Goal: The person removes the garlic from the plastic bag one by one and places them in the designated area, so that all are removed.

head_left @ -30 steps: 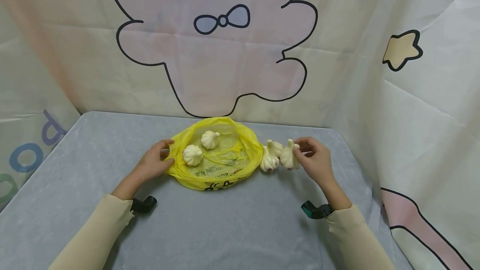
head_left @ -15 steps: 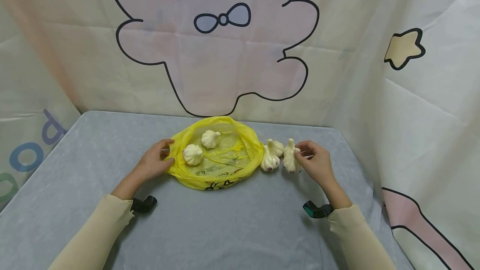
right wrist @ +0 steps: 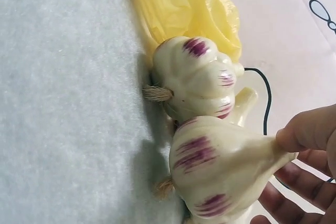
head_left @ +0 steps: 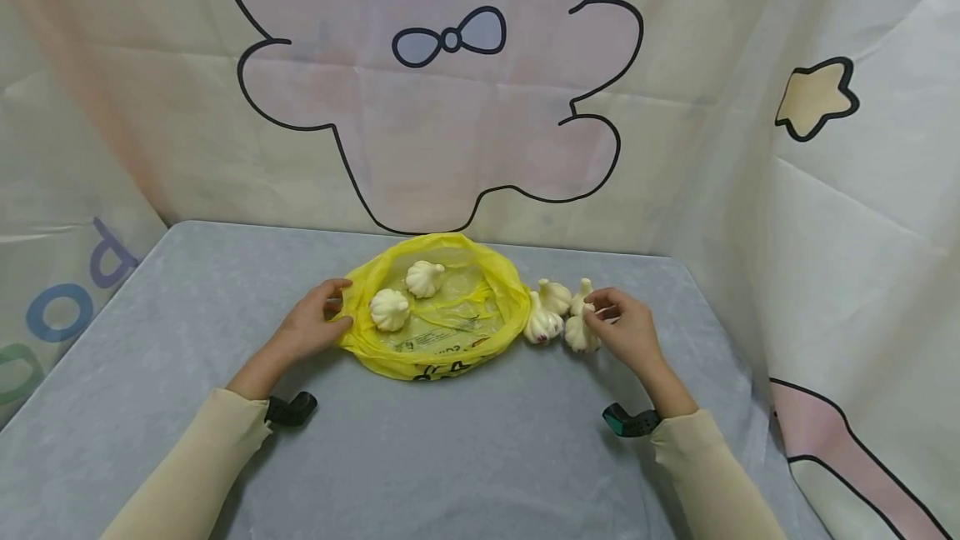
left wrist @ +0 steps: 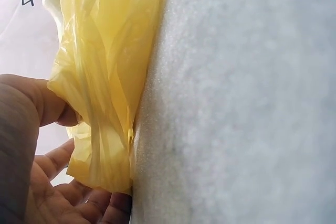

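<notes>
Head view: the left hand [head_left: 311,323] curls at the 9 o'clock edge of the yellow bag [head_left: 512,298], which lies mouth-up on the counter [head_left: 450,457]. Two garlic bulbs [head_left: 389,310] sit inside, towards its 9 and 11 o'clock. At its 3 o'clock lie the loose bulbs [head_left: 542,319], with the right hand [head_left: 626,327] over the farthest. The step in hand seems to be handling one bulb by its neck while steadying the bag; the next move probably calls for a firm pinch that spares the neighbours.

Left wrist view: this grip is partly closed, the bag's gathered edge between thumb above and fingers below; how tightly, I cannot tell.

Right wrist view: this grip is nearly closed, thumb and fingers pinching the neck of the held bulb [right wrist: 226,163]. Its body lies at the grip's 9 o'clock, tilted, with a purple-streaked neighbour [right wrist: 194,80] at its 12 o'clock.
</notes>
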A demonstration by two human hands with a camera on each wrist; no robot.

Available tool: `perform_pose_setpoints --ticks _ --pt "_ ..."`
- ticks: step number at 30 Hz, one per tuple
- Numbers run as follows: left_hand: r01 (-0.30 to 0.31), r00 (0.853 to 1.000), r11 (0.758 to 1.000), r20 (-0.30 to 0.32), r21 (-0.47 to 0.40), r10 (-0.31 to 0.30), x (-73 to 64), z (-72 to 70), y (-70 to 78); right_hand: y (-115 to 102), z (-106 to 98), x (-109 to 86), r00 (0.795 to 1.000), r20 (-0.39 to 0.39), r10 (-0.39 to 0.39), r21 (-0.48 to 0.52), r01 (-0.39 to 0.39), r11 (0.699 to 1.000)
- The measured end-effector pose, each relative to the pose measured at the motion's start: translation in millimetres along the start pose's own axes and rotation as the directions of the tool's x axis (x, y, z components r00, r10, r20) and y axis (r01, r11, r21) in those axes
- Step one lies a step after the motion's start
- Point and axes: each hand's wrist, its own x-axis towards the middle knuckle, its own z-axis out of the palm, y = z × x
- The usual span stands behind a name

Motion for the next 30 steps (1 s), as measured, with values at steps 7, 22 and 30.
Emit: perform_pose_setpoints --ticks 7,22,30 --pt "0.0 1.0 1.0 0.001 0.0 0.0 -0.7 0.5 0.6 0.2 2.7 0.0 1.0 0.02 0.02 0.0 -0.02 1.0" --pt "0.0 1.0 1.0 0.002 -0.006 0.0 -2.4 -0.6 2.9 1.2 4.8 0.9 0.999 0.026 0.031 0.008 -0.031 0.999" --pt "-0.007 1.0 1.0 0.001 -0.012 0.007 -2.1 -0.1 2.3 -1.0 1.6 0.3 0.999 0.025 0.023 0.034 -0.024 0.999"
